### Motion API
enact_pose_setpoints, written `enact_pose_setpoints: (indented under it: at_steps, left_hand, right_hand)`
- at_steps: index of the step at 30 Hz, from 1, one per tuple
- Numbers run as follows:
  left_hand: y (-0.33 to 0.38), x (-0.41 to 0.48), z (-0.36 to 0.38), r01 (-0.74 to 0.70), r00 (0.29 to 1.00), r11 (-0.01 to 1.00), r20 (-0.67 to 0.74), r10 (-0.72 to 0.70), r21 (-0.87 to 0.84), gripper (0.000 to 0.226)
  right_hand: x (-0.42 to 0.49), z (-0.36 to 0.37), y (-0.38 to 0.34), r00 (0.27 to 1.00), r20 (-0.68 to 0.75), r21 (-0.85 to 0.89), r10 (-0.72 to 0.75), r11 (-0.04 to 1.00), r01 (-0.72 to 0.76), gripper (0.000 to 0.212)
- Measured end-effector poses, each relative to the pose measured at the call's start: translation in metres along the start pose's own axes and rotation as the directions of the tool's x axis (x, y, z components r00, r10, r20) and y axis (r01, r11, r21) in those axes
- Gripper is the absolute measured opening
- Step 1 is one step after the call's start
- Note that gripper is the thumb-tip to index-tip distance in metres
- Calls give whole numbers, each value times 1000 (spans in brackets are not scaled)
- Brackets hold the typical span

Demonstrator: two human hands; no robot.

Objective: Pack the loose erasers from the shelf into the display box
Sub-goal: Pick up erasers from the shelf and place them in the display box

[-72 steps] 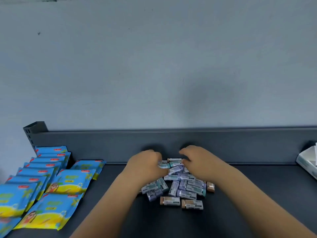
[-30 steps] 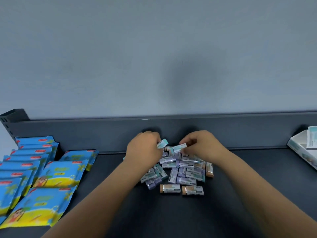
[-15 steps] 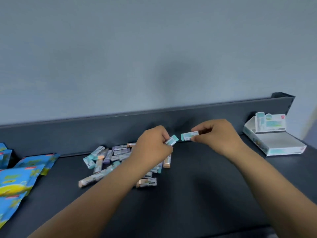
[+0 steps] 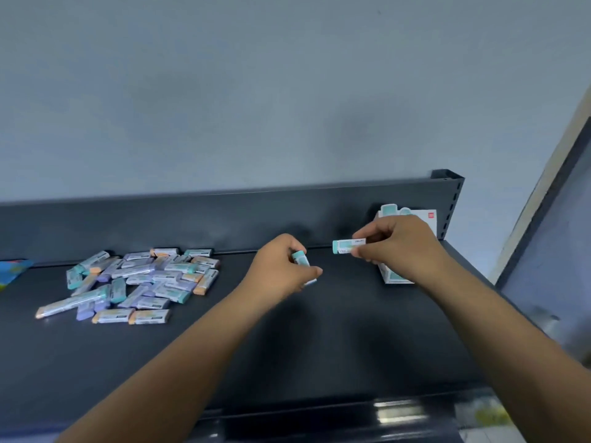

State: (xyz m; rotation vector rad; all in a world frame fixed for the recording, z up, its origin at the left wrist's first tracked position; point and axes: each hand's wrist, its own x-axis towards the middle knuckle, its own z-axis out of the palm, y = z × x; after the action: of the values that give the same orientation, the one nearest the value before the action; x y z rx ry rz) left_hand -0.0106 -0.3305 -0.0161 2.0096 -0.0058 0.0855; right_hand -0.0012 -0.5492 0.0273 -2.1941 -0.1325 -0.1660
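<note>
1. Pinching one teal-ended eraser (image 4: 347, 246) by its right end, your right hand (image 4: 396, 247) holds it level between thumb and fingertips. Its teal end points left, and it is clear of the shelf surface.
2. Your left hand (image 4: 281, 273) grips a second eraser (image 4: 300, 259) in curled fingers, with the thumb laid across it. A teal end shows above the thumb. A pale bit shows below the thumb, and I cannot tell whether it belongs to the same eraser.
3. Your hands are near each other but apart. The left hand is lower in view and to the left of the right one.
4. The display box (image 4: 396, 277) stands at the far right of the shelf (image 4: 319, 346), close to the back rail (image 4: 224, 219). Your right hand and wrist hide most of it. Only its upright header card above your knuckles and a near corner below your wrist show. Its contents cannot be seen.
5. The loose erasers (image 4: 140, 279) lie in a heap on the left of the shelf, well apart from the box, and the farthest ones lie near the back rail. They lie flat at mixed angles, some overlapping, in white sleeves with teal, lilac or orange ends.
6. The shelf is dark grey, with a pale wall (image 4: 287, 91) behind it. The corner of a blue packet (image 4: 12, 270) shows at the left edge, near the heap.
</note>
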Motion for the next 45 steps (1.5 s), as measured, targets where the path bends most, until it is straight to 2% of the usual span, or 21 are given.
enact_pose_setpoints:
  at_steps: [4,8,13,17,21,27,36,39,42,45]
  left_hand:
    - [8,-5,22,-11,1000,998,9,11,-58,39]
    - [19,2,32,-64,997,995,29,66,-75,23]
    - [31,19,50,-45,999,972,-18,42,-231,21]
    - [33,29,67,-24,1000,976,10,27,-215,25]
    - [41,35,85,-27,999,994,35,31,-103,26]
    - [50,52,110,-151,987,988,54,150,27,14]
    - [46,65,131,-230,972,956,89,217,182,19]
    - [46,66,133,-254,967,947,82,242,196,15]
    - [45,66,134,-270,963,944,75,260,190,14]
    - [44,65,135,-272,962,944,73,263,186,15]
  right_hand:
    - [1,-18,17,999,-33,14,21,1000,-21,19]
    - [9,-32,31,989,-143,-21,39,999,-43,18]
    - [20,-51,47,978,-202,-41,52,997,-62,18]
    - [35,-67,63,971,-234,-78,39,995,-59,18]
    - [50,-70,75,987,-160,-207,-17,978,-17,16]
    - [74,-66,90,997,-49,-326,-62,944,43,15]
    - [92,-62,96,983,77,-543,-164,821,179,13]
    - [94,-56,99,979,122,-631,-161,749,202,24]
    - [95,-49,103,978,122,-657,-170,725,208,38]
    - [94,-45,107,975,124,-692,-186,688,219,39]
